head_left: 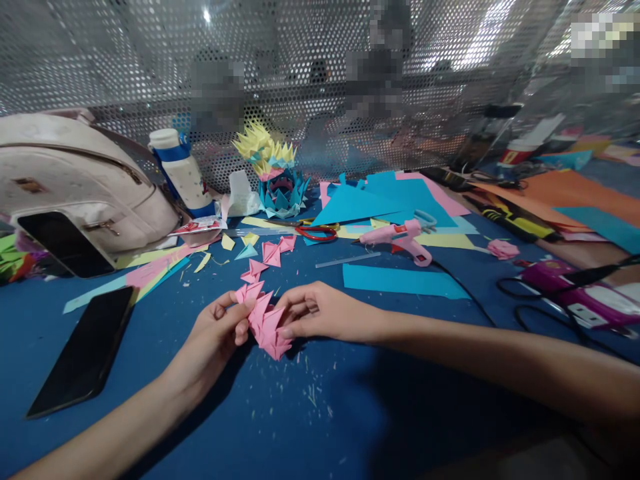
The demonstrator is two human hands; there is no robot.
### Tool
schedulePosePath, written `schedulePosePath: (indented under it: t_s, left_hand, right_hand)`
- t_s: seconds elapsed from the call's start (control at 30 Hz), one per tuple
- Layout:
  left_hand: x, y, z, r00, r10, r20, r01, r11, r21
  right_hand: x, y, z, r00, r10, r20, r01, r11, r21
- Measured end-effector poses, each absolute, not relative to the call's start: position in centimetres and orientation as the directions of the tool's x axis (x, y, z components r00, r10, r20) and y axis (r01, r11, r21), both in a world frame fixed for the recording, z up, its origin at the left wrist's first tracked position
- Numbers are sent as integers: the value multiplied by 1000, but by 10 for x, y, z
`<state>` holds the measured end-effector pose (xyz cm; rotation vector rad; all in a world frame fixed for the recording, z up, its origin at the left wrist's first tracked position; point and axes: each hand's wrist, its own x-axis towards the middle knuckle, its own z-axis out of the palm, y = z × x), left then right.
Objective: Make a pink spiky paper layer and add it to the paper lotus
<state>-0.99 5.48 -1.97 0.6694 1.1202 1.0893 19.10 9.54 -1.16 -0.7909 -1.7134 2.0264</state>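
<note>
A pink folded-paper chain (265, 320), made of several pointed pieces, is held over the blue table between both hands. My left hand (223, 323) pinches its upper left side between thumb and fingers. The fingers of my right hand (315, 312) close on its lower right edge. Loose pink folded pieces (271, 253) lie just beyond the chain. Farther back stands a blue, pink and yellow folded-paper model (280, 177). A pink glue gun (400, 239) rests on its side to the right, with a clear glue stick (347, 260) near its nozzle.
Two phones (83, 350) and a pale backpack (75, 180) are at the left, beside a white and blue bottle (183, 173). Red-handled scissors (317, 232) lie at the back centre. Blue paper sheets (375, 200) and a purple power strip (575, 293) with black cables are at right.
</note>
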Motion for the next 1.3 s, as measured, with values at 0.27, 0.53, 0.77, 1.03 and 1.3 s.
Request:
schedulePosePath:
  t_s: [0.27,0.53,0.77,1.03,1.3]
  left_hand:
    - [-7,53,-17,25,926,-378,-325,365,873]
    - [-8,53,-19,32,929,-369,-311,360,879]
    - [-8,53,-18,18,923,-385,-311,371,875]
    - [-7,51,-19,23,927,-374,-308,363,879]
    - [-6,50,-19,30,940,-340,-253,336,907]
  right_hand:
    - [190,94,-11,-768,615,-177,93,-167,-982]
    - [190,96,-11,-776,606,-174,113,-137,-984]
    - [190,96,-10,-786,588,-191,147,-123,-981]
    - [190,95,-10,-785,585,-205,169,-115,-979]
    - [188,92,-8,-756,632,-169,181,-46,-982]
